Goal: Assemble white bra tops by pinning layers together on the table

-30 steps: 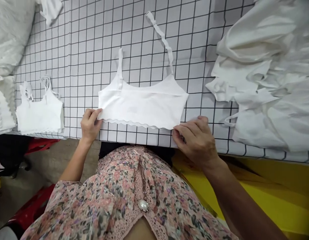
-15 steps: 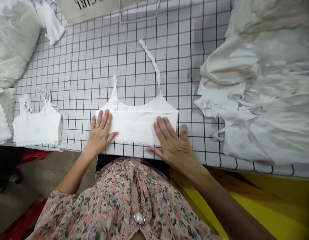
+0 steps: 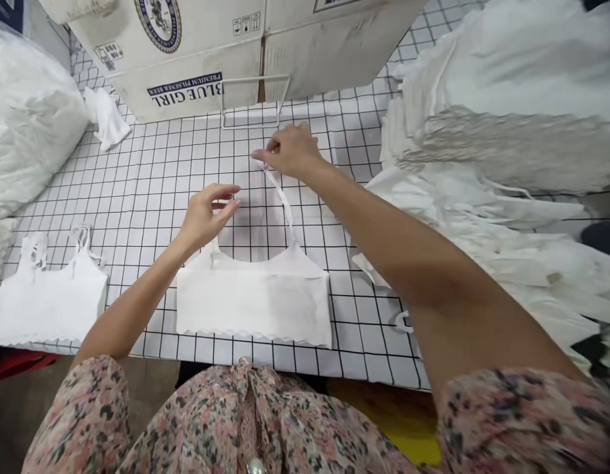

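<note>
A white camisole bra (image 3: 250, 296) lies flat at the table's front, its scalloped hem towards me. Its right shoulder strap (image 3: 283, 201) stretches up and away from the body of the bra. At that strap's far end, my right hand (image 3: 291, 150) is closed, thumb and fingertips pinching the tip. My left hand (image 3: 210, 209) hovers above the bra's upper left corner, thumb and fingers apart, holding nothing. It partly hides the left strap (image 3: 215, 245), which is folded down onto the bra.
Finished-looking white bras (image 3: 50, 299) lie at the left. A plastic bag of white cloth (image 3: 33, 125) sits behind them. A cardboard box (image 3: 186, 79) and a white wire stand (image 3: 250, 125) are at the back. White garments (image 3: 507, 131) are piled high on the right.
Both hands have lifted off the bra, where they lay flat. My right hand has reached forward to the strap's end; my left hand has risen above the left strap. The view has tilted up.
</note>
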Tool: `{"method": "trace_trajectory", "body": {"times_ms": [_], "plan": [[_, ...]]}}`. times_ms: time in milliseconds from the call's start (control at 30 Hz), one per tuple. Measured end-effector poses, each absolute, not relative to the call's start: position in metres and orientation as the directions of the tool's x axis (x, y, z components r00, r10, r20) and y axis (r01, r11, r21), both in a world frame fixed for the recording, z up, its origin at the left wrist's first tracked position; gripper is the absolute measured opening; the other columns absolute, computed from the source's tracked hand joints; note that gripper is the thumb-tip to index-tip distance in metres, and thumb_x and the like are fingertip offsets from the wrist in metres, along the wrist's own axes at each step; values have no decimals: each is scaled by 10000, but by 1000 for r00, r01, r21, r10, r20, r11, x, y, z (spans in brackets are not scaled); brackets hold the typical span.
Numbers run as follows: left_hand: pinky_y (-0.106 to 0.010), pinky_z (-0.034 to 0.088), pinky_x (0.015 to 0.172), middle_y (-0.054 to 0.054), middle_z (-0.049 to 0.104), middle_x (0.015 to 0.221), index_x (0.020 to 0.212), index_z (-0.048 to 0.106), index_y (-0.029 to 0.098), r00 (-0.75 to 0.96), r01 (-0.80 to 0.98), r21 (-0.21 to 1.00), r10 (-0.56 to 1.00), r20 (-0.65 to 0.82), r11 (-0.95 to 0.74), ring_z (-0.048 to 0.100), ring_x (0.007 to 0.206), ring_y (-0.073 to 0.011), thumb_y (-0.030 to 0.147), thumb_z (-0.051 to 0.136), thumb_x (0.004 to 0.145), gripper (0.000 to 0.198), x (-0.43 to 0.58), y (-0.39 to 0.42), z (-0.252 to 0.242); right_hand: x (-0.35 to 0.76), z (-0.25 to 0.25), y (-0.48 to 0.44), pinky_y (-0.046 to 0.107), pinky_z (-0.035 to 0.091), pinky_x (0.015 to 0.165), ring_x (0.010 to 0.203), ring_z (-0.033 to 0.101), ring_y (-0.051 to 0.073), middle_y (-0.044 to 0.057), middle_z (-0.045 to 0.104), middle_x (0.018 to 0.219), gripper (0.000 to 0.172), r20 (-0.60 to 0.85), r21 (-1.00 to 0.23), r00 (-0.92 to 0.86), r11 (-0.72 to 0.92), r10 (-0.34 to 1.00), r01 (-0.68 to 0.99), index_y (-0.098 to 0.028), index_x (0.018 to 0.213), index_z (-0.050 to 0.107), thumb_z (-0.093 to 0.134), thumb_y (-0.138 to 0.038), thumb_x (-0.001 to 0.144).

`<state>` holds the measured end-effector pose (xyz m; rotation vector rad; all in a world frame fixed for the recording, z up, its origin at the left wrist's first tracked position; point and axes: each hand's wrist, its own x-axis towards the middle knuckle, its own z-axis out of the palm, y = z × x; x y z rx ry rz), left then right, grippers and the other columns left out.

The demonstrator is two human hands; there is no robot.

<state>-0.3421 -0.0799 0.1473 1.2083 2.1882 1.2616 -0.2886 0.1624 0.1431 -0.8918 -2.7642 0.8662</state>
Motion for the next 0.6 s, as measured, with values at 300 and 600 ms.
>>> {"method": "trace_trajectory", "body": {"times_ms": [300,600], "plan": [[-374,701,920,-121,804,1106,1103,783,97,-619,8,960,755,-214,278,789,896,-156,89,734,924,186,-359,-35,139,-314,136,179,371,564,1077,1067,645,149,-12,674,850,340,-129,-826,-875,438,466,355,-175,755,593,891,-145,915],[-347,702,899,-85,807,1037,1114,775,136,-456,-147,940,822,-340,307,803,900,-155,190,730,986,147,-325,-23,160,-216,214,173,188,476,689,915,712,75,-72,665,816,197,239,-968,-898,25,368,-248,-185,896,588,739,-141,1015]]}}
